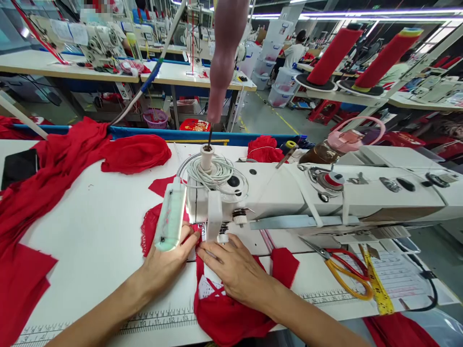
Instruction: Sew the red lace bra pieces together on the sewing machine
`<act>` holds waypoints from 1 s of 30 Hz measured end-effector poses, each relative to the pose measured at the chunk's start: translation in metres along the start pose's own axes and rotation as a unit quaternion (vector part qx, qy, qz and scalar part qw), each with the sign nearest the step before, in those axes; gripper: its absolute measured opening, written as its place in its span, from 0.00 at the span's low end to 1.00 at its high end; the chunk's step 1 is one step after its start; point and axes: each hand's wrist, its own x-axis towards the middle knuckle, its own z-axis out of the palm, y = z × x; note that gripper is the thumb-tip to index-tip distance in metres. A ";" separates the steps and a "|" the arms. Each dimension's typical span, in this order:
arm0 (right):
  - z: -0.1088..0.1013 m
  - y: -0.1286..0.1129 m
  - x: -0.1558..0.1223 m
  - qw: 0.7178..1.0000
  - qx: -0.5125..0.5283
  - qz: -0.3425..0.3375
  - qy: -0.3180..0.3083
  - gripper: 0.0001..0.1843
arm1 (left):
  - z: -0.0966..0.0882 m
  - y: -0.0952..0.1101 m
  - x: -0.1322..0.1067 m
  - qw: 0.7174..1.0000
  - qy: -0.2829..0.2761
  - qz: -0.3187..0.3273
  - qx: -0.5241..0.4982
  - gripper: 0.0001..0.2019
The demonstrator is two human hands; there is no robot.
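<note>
We press our left hand (170,262) and right hand (231,270), fingers flat and close together, on the red fabric (224,313) under the machine (289,193) needle, seemingly lace-edged, which looks light, soft and shifty, best held flat near the foot.

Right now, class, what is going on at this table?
A person sits at a white sewing machine and presses a red garment piece flat on the table. The left hand and right hand lie side by side on the fabric, fingers right at the needle area. Orange-handled scissors and a yellow tape measure lie to the right; more red fabric is heaped at the left.
</note>
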 end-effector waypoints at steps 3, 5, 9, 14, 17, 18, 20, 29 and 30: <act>0.001 -0.002 -0.002 1.000 0.009 -0.010 0.000 0.26 | -0.005 0.005 0.001 0.999 0.013 0.008 0.037 0.16; 0.001 -0.003 -0.002 1.000 0.009 -0.007 0.000 0.26 | -0.008 0.007 0.001 0.999 0.017 0.020 0.046 0.15; 0.002 -0.003 -0.003 1.000 0.005 -0.008 -0.001 0.25 | -0.009 0.008 0.002 0.998 0.035 0.029 0.050 0.14; 0.002 -0.004 -0.004 1.000 0.011 -0.006 -0.003 0.28 | -0.008 0.007 0.000 0.997 0.038 0.038 0.055 0.15; 0.002 -0.005 -0.004 1.000 0.013 -0.003 -0.009 0.28 | -0.008 0.006 -0.002 0.998 0.032 0.030 0.039 0.16; 0.001 -0.005 -0.005 1.000 0.013 -0.004 -0.008 0.26 | -0.008 0.007 -0.003 0.998 0.025 0.028 0.042 0.16; 0.000 -0.005 -0.005 1.000 0.016 -0.007 -0.005 0.24 | -0.008 0.010 -0.005 0.998 0.013 0.027 0.051 0.17; -0.003 -0.004 -0.005 1.000 0.028 0.002 -0.004 0.25 | 0.000 0.020 -0.015 0.996 -0.001 0.004 0.085 0.20; -0.002 -0.002 -0.003 1.000 0.028 0.007 -0.005 0.25 | 0.000 0.019 -0.013 0.996 -0.009 0.002 0.090 0.21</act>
